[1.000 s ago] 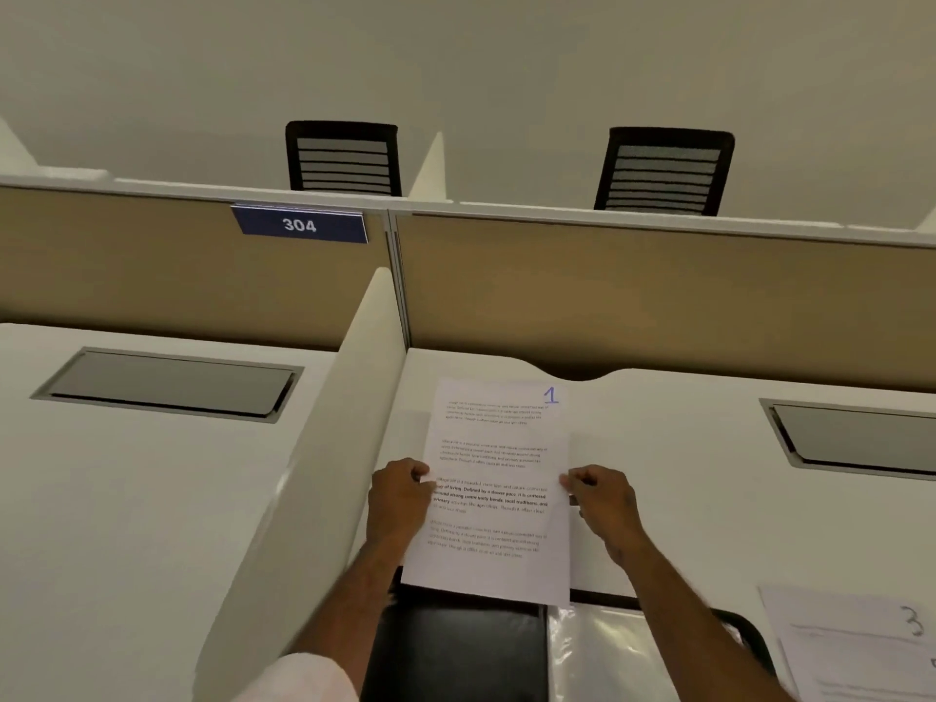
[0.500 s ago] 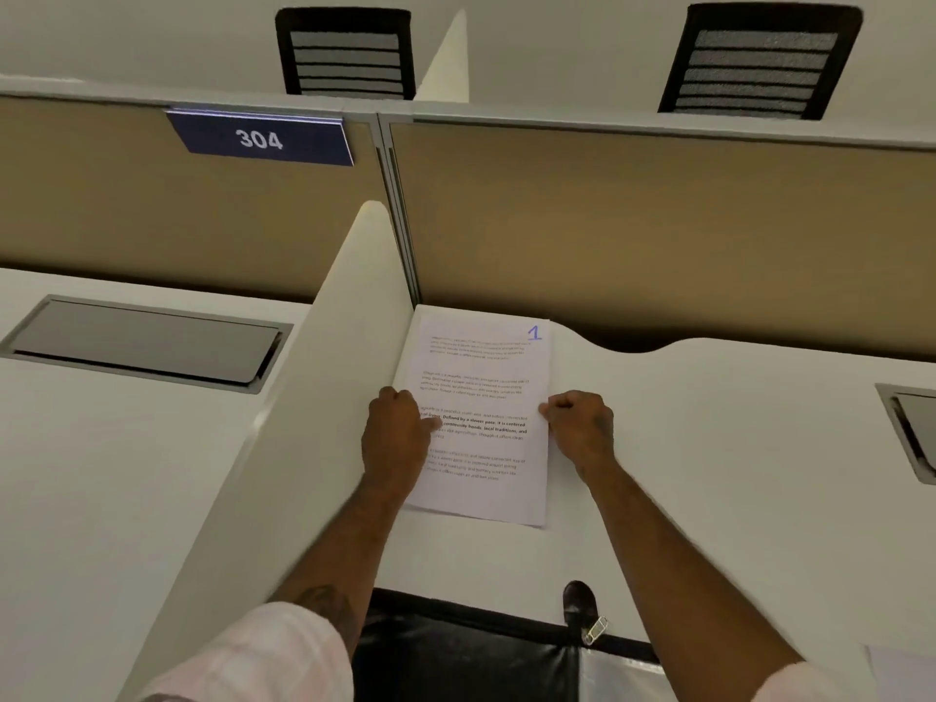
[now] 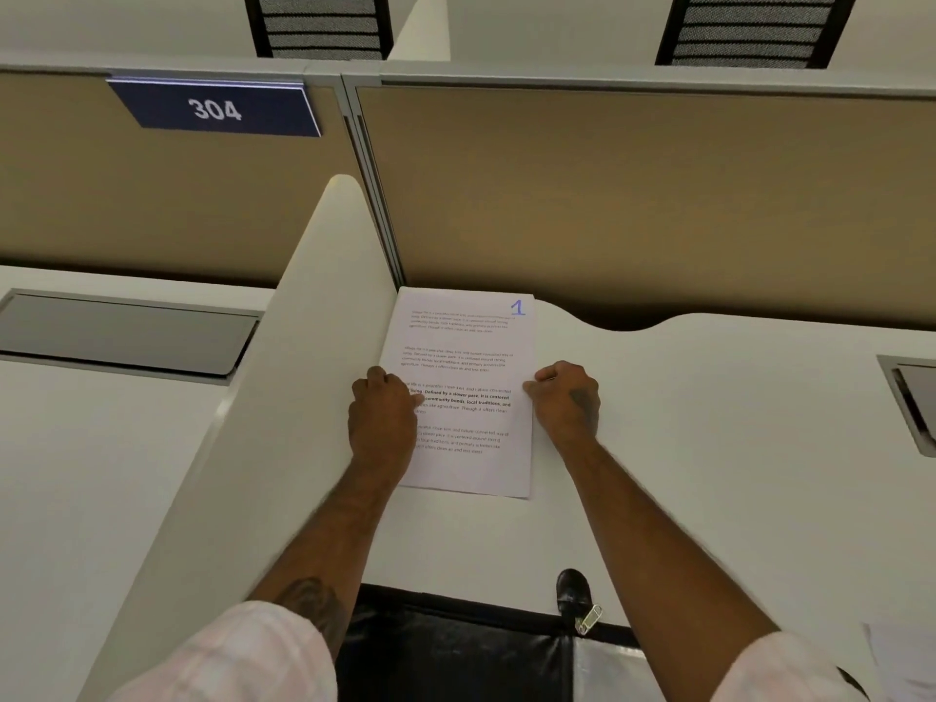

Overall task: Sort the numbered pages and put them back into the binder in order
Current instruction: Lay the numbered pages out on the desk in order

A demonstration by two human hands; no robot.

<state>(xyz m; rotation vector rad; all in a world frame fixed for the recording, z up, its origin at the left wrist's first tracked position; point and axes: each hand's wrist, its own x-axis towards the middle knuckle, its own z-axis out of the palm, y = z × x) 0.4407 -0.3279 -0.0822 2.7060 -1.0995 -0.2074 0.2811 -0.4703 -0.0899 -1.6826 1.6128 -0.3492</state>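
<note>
The page marked 1 (image 3: 466,377) hung over the black binder (image 3: 445,651) a second ago. Now it lies flat in the far corner of the white desk (image 3: 709,448), at 12 o'clock from the binder. The left hand (image 3: 382,412) and the right hand (image 3: 567,402) hold its sides with curled fingers. A white divider (image 3: 283,397) stands at 9 o'clock. A blue 304 sign (image 3: 215,109) hangs at 11 o'clock on the tan wall (image 3: 658,195).

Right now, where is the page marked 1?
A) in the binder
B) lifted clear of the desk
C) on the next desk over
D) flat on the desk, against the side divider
D: the page lies flat on the desk, left edge along the divider, left hand and right hand holding its sides; the binder sits nearer, apart.
</note>
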